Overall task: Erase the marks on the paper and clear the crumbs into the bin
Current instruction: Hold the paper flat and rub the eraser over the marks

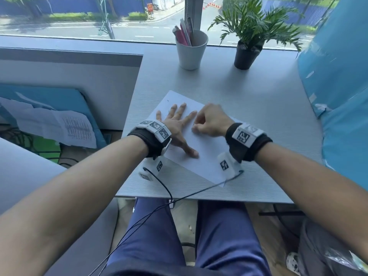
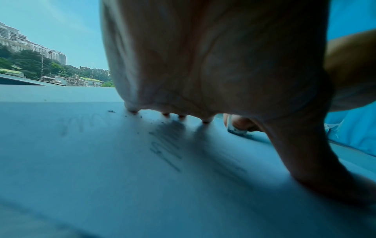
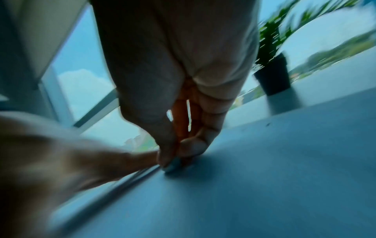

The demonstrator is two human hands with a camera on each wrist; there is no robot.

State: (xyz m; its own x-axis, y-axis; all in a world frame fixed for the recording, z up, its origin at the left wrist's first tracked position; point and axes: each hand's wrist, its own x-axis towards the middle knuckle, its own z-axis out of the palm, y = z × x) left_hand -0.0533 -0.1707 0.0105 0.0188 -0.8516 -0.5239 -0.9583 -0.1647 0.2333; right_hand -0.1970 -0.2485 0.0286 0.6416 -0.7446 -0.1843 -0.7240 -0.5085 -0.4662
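Note:
A white sheet of paper [image 1: 209, 156] lies askew on the grey table [image 1: 258, 116]. My left hand [image 1: 179, 124] presses flat on it with fingers spread. My right hand [image 1: 207, 122] is curled just right of the left fingers and pinches a small eraser [image 3: 173, 164] against the sheet. The left wrist view shows the eraser [image 2: 236, 129] behind my thumb, dark pencil scribbles [image 2: 167, 148] under the palm, a fainter scribble [image 2: 81, 125] to the left, and dark crumbs [image 2: 111, 111] near the fingertips. In the head view the eraser is hidden by my fingers.
A white cup of pens [image 1: 191, 50] and a potted plant [image 1: 247, 54] stand at the back by the window. Blue wrapped material [image 1: 338, 96] borders the table's right side. A grey container [image 1: 318, 246] sits on the floor at lower right. Cables [image 1: 165, 188] trail over the front edge.

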